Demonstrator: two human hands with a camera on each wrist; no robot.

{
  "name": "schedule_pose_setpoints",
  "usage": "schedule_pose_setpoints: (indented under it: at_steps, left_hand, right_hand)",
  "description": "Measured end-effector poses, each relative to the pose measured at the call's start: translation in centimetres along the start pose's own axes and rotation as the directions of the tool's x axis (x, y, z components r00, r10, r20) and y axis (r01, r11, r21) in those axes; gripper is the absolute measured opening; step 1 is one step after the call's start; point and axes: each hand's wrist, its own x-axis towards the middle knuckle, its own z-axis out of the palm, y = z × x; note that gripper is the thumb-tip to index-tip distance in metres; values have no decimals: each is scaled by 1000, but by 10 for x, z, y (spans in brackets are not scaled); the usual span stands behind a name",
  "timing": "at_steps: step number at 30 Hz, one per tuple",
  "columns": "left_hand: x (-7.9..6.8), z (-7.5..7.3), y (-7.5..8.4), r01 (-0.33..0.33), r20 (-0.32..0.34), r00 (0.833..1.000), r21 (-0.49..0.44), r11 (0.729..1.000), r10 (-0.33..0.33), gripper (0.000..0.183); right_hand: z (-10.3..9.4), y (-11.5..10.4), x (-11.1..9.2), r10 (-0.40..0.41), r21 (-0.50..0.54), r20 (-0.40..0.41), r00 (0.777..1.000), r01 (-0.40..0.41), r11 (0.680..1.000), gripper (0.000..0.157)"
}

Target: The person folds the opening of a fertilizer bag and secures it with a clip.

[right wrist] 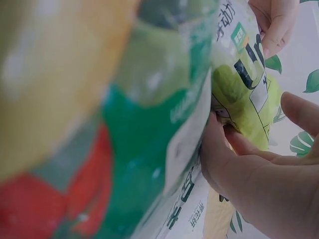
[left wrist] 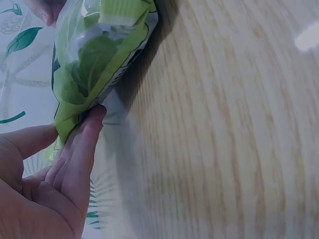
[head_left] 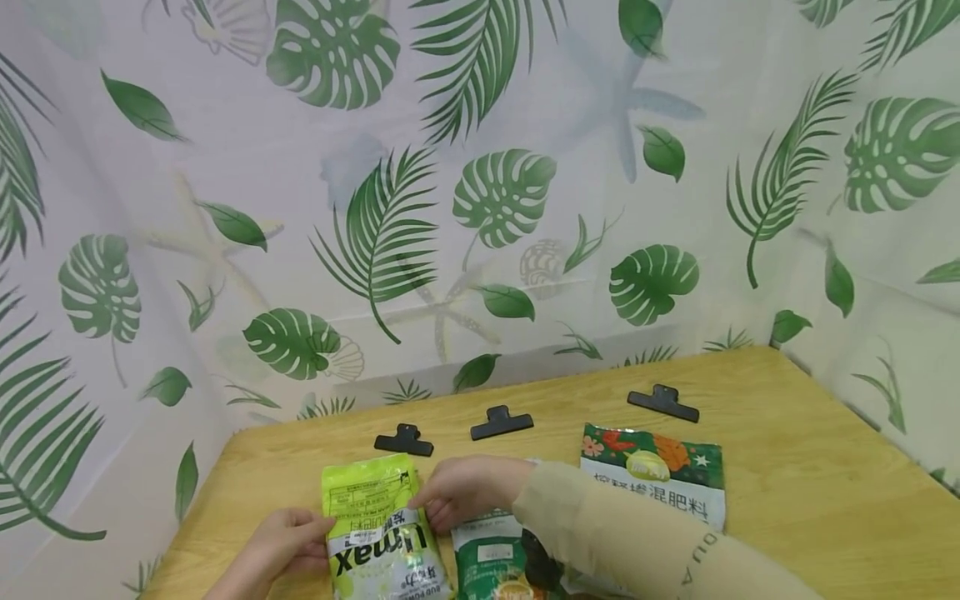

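Note:
A lime-green and white plastic fertilizer bag (head_left: 371,500) marked Umax lies on the wooden table, between both hands. At its left edge my left hand (head_left: 281,542) pinches the film; in the left wrist view the thumb is on one side of the bag's corner and the fingers (left wrist: 89,127) on the other. My right hand (head_left: 468,492) holds the opposite edge, its fingers (right wrist: 219,149) against the bag's side and the thumb beside the lime-green film in the right wrist view. The bag's bottom runs out of the head view.
Right of the lime bag lies a green and white bag (head_left: 487,558), partly hidden by the right forearm. Another fertilizer bag (head_left: 678,500) lies farther right. Three black clips (head_left: 405,440) lie along the table's back, before a leaf-patterned curtain (head_left: 540,333).

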Motion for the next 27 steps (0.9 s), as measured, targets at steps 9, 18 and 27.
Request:
schedule_pose_setpoints:
  at_steps: [9, 18, 27]
  left_hand:
    - [0, -1, 5, 8, -17, 1000, 19, 1000, -8, 29]
    - [-1, -1, 15, -5, -4, 1000, 36, 999, 5, 26]
    - [-6, 0, 21, 27, -44, 999, 69, 997, -24, 23]
  right_hand:
    - [2, 1, -1, -33, 52, -66, 997, 36, 998, 35]
    - [2, 1, -2, -42, 14, -151, 988, 45, 999, 23]
    - [3, 2, -8, -99, -43, -195, 976, 93, 995, 22]
